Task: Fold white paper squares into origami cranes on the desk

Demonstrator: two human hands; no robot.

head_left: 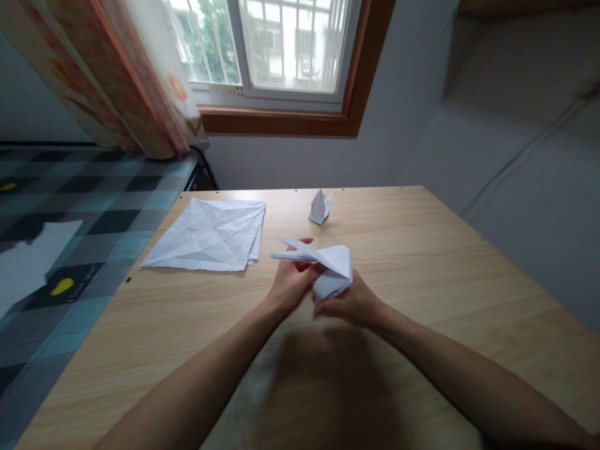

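Between my two hands is a piece of folded white paper (335, 262), held above the table, with narrow pointed flaps sticking out to the left. My left hand (295, 278) grips it from the left, the thumb pressed on the paper below the flaps. On the lower right, my right hand (349, 303) closes around the paper's thicker end, thumb toward me. Some fingers of both hands are hidden behind the paper. Beyond the hands, a small folded paper figure (319, 208) stands upright on the table with pointed tips.
Creased white sheets (210, 234) lie stacked at the table's (422, 250) far left. Left of the table is a bed with a checked cover (94, 200), with more white paper (32, 256) on it. A window (290, 50) and a curtain (122, 69) are at the back.
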